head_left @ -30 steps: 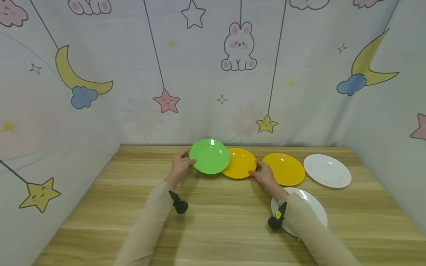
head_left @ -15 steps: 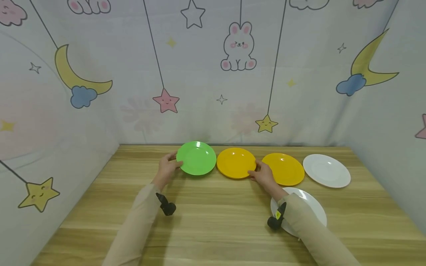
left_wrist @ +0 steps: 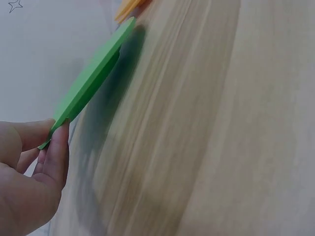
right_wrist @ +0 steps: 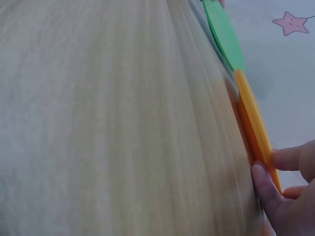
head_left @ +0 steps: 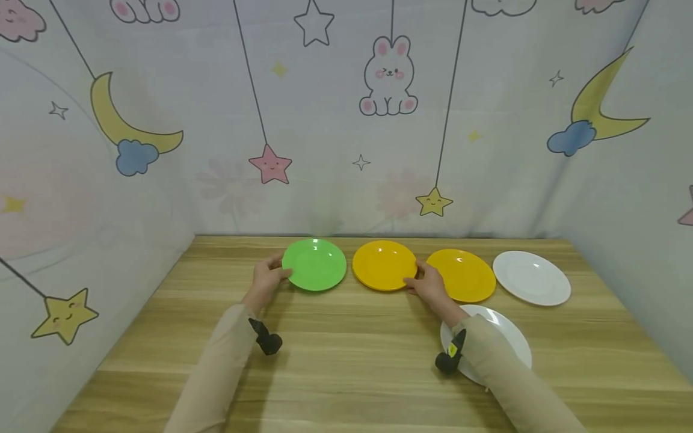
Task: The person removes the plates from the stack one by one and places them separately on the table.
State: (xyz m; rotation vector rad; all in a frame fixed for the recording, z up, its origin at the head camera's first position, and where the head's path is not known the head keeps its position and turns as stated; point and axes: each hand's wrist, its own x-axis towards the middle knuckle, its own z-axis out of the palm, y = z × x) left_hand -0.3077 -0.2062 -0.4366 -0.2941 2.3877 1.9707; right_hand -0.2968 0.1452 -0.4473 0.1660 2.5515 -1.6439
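Note:
A green plate (head_left: 314,264) is at the back of the table, left of centre. My left hand (head_left: 265,281) pinches its left rim between thumb and fingers. In the left wrist view the green plate (left_wrist: 88,81) hangs just above the wood, a shadow beneath it. To its right, a yellow plate (head_left: 384,265) lies apart from it by a narrow gap. My right hand (head_left: 431,287) pinches that plate's right rim; the right wrist view has the thumb on one side of the yellow plate (right_wrist: 253,125) and fingers on the other.
A second yellow plate (head_left: 465,276) lies just right of my right hand, and a white plate (head_left: 533,278) beyond it. Another white plate (head_left: 506,334) sits nearer, partly under my right sleeve (head_left: 503,367). A printed curtain (head_left: 325,198) borders the wooden table (head_left: 346,361).
My left hand has moved the green plate leftward, off its overlap with the yellow plate, then lowered it toward the table. The right hand has stayed on the yellow plate's rim.

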